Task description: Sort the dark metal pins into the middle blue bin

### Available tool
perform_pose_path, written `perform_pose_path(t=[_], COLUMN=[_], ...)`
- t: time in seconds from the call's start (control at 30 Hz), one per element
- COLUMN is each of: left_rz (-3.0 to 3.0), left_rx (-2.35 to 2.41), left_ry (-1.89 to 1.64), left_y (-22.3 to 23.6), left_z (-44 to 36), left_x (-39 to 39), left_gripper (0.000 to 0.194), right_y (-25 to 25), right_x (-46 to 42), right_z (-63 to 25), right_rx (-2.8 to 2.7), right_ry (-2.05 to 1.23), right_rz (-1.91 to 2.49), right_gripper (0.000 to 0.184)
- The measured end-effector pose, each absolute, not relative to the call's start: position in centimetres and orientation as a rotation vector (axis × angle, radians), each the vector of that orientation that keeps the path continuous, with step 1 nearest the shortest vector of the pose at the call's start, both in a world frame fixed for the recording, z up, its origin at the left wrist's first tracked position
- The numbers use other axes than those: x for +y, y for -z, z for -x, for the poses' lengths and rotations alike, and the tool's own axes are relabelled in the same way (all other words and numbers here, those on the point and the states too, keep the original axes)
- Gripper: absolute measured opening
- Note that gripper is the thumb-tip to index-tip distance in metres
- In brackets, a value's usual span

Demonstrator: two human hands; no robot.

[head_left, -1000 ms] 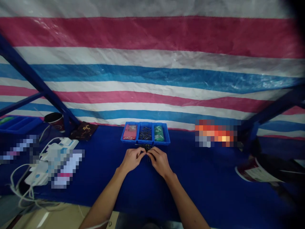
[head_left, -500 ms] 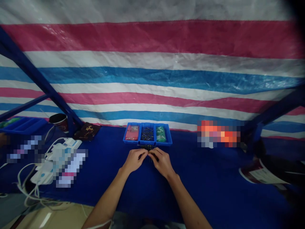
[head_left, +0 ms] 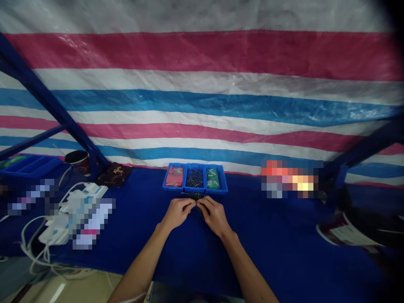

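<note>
My left hand [head_left: 179, 213] and my right hand [head_left: 214, 213] meet above the blue table, fingertips pinched together around a thin pin-like piece [head_left: 197, 203]. It is too small to tell its exact kind, and the fingers cover most of it. Just beyond the fingertips lies a loose pile of thin dark pins [head_left: 195, 195], partly hidden by my hands. Behind the pile, a blue three-part bin [head_left: 226, 181] holds a pink packet [head_left: 175, 174] on the left, more dark pins [head_left: 195, 179] in the middle and a green packet with pale pieces [head_left: 212, 179] on the right.
To the left are a white power strip [head_left: 57, 229] with cables, a blurred-out item [head_left: 94, 225], a brown packet [head_left: 116, 174], a dark cup [head_left: 78, 162] and another blue tray [head_left: 34, 165]. A cup lies at right [head_left: 344, 229]. Blue frame bars and striped sheeting stand behind.
Both hands stay nearly in place, with the fingertips shifting slightly around the small piece. The view has tilted a little; the bins and pile have not visibly changed.
</note>
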State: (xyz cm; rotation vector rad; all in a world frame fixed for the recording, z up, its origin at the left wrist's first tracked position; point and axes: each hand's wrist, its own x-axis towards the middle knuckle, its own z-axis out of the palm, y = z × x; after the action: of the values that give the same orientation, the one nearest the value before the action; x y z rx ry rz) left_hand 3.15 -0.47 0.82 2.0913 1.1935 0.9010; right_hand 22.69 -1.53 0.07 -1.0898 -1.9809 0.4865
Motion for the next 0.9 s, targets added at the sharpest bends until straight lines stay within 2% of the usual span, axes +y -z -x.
perform_pose_path(t=[0.57, 0.9], left_rz=[-2.097, -2.094], left_rx=[1.198, 1.212], left_ry=[-0.904, -0.898], left_y=[-0.88, -1.18], left_z=[-3.26, -3.38], left_x=[-0.53, -0.58], left_gripper=[0.038, 0.036], right_y=[0.04, 0.04], right_x=[-1.51, -1.44], right_z=[-22.63, -22.67], right_rx=[-1.962, -1.975], right_ry=[-0.446, -0.448], right_rz=[1.086, 1.095], right_gripper=[0.026, 0.025])
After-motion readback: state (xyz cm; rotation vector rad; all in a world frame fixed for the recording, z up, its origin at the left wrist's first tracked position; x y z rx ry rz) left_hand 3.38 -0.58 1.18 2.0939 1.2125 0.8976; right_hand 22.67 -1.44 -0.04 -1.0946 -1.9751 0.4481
